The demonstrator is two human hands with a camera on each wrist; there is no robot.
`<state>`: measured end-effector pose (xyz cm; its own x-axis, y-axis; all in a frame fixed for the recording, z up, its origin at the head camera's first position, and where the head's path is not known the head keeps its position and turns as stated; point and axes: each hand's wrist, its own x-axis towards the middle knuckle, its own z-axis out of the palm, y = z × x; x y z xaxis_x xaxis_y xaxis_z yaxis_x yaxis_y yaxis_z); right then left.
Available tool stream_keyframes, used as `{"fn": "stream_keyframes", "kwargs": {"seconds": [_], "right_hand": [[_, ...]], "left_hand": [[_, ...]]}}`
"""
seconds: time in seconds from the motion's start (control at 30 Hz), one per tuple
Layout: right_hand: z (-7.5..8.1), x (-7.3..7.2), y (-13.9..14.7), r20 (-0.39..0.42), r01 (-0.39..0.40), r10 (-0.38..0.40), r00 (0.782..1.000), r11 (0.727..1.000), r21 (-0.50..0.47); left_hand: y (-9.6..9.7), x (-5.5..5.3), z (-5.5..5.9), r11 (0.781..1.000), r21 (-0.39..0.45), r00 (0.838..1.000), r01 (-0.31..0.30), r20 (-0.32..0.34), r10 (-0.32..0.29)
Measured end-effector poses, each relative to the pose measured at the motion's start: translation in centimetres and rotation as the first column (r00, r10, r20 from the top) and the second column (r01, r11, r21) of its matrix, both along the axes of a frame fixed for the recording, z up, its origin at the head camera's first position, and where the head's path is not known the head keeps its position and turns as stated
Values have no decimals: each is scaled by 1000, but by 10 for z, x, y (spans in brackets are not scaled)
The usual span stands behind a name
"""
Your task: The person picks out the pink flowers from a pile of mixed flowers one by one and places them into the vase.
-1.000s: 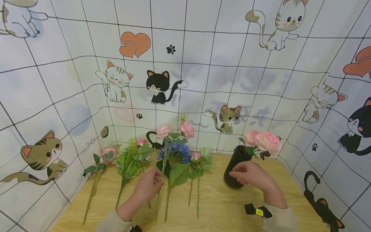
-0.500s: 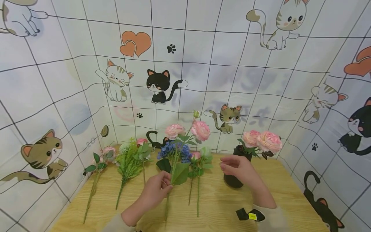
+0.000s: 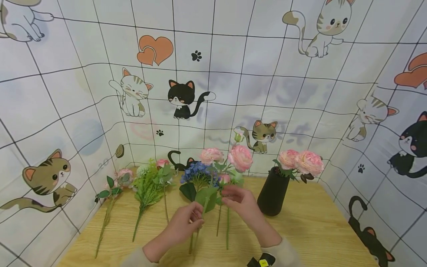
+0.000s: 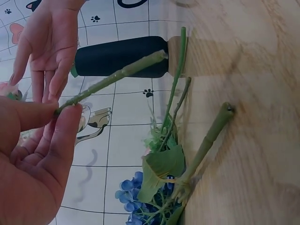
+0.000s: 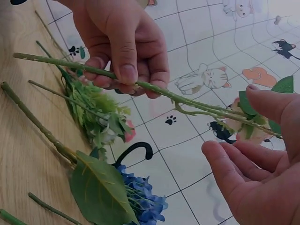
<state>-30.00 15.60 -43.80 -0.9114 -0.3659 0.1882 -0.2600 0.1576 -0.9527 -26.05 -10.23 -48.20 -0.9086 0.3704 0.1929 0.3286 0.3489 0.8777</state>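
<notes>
My left hand (image 3: 186, 220) pinches the green stem (image 5: 161, 91) of an artificial pink flower (image 3: 241, 158) between thumb and fingers. Its two pink blooms and a pale bud stand up in front of the wall, and the cut lower end sticks out past the fingers in the left wrist view. My right hand (image 3: 241, 205) is beside the upper stem, thumb and fingers spread around it without gripping. Behind the held flower a blue hydrangea (image 3: 197, 173) with big green leaves lies on the table.
A black vase (image 3: 273, 193) with pink flowers (image 3: 309, 163) in it stands at the right. More stems lie leftward: a green leafy bunch (image 3: 148, 193) and a pale pink rose (image 3: 125, 177). Cat-print cloth (image 3: 223, 92) walls the wooden table (image 3: 300, 233) behind and on the sides.
My left hand has carried the pink flower to the right, up off the table. The right hand has come left from in front of the vase to the flower's stem.
</notes>
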Motion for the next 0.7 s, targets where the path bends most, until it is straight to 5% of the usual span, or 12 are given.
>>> {"fn": "stream_keyframes", "kwargs": {"seconds": [0.4, 0.7], "right_hand": [[-14, -5, -1, -29, -121, 119, 993, 984, -130], [-23, -6, -9, 4, -110, 115, 993, 957, -269]], "left_hand": [[4, 1, -10, 990, 44, 990, 132, 34, -134], [8, 5, -11, 971, 118, 972, 206, 85, -217]]}}
